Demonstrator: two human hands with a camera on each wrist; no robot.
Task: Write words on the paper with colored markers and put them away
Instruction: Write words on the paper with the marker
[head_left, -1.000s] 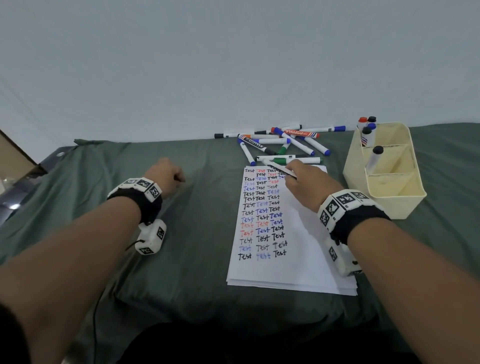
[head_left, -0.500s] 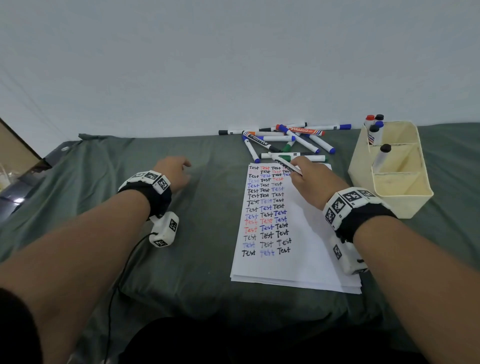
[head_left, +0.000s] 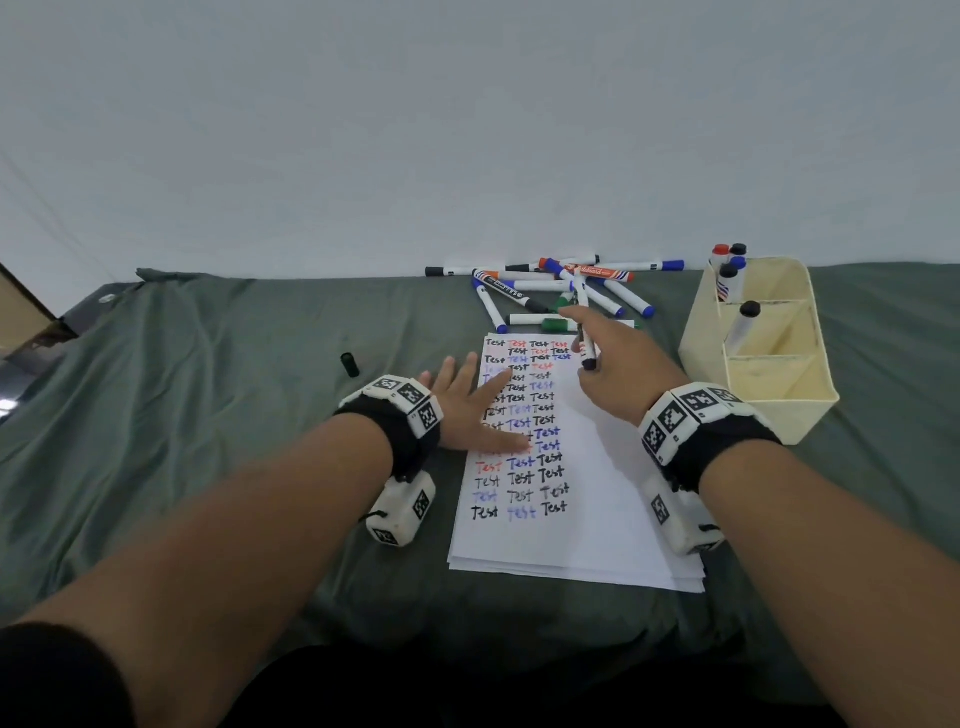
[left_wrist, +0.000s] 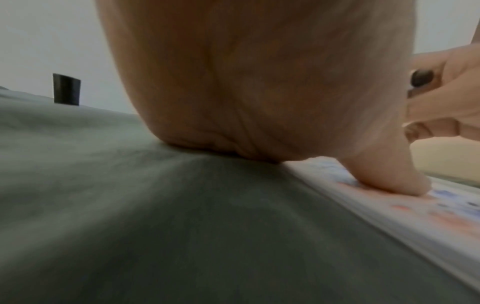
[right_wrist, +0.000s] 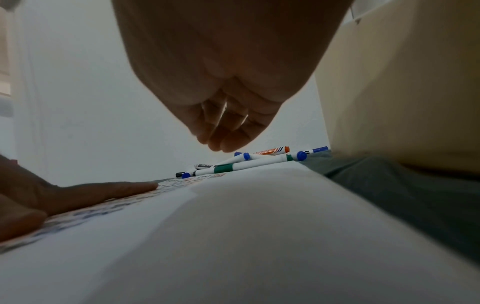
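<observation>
A white sheet of paper (head_left: 587, 519) with columns of "Test" in black, red and blue lies on the green cloth. My left hand (head_left: 465, 410) lies flat on the sheet's left edge with its fingers spread, and its thumb (left_wrist: 389, 181) presses the paper. My right hand (head_left: 602, 358) hovers over the sheet's upper right part and pinches a white marker with a black end (head_left: 586, 343). That black end (left_wrist: 420, 78) also shows in the left wrist view. A loose black cap (head_left: 349, 364) stands on the cloth left of the paper.
Several markers (head_left: 561, 291) lie in a heap against the wall behind the paper. A cream compartment holder (head_left: 779, 410) stands to the right with several markers upright in it. The green cloth (head_left: 208, 389) stretches away to the left.
My left hand came off the cloth at the left, left a black cap there, and now lies flat on the paper. My right hand has lifted and turned the marker more upright.
</observation>
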